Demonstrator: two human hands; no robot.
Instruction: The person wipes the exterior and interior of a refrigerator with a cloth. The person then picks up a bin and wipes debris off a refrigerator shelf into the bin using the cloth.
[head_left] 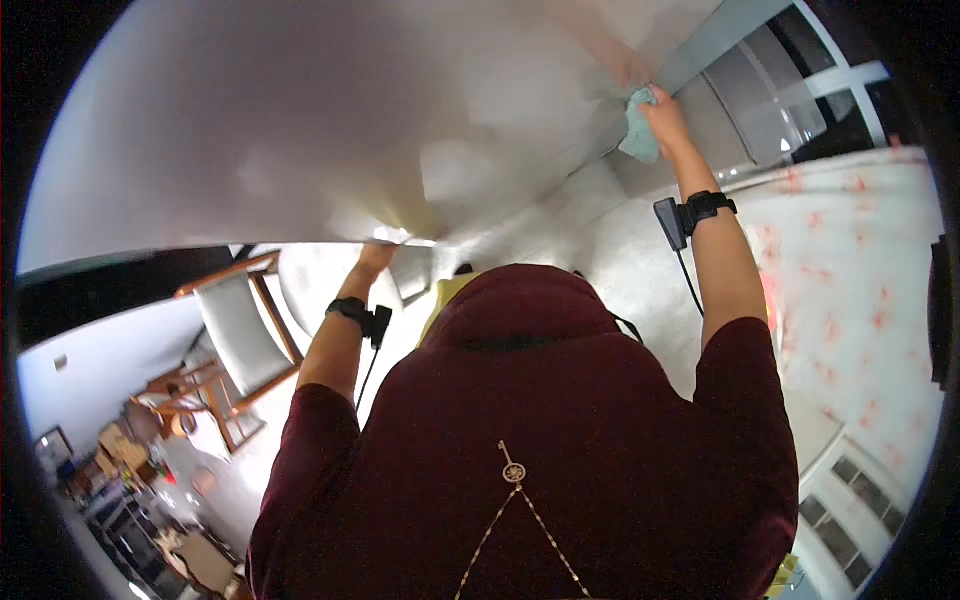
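A large, glossy, pale panel [300, 130] fills the upper part of the view and mirrors blurred shapes. High on the right, my right hand [664, 112] is closed on a pale green cloth [640, 128], which lies against the shiny surface near a corner. My left hand [378, 257] is at the panel's lower edge, to the left of my body. Its fingers appear closed over that edge, though they are small and partly hidden. Each wrist wears a black strap with a small device and a cable.
At left stands a wooden-framed chair [245, 335] with a pale back. Behind it are cluttered boxes [122, 447]. A white cloth with red spots [850, 270] hangs at right, below a window frame [845, 78]. Pale floor [570, 215] shows ahead of my body.
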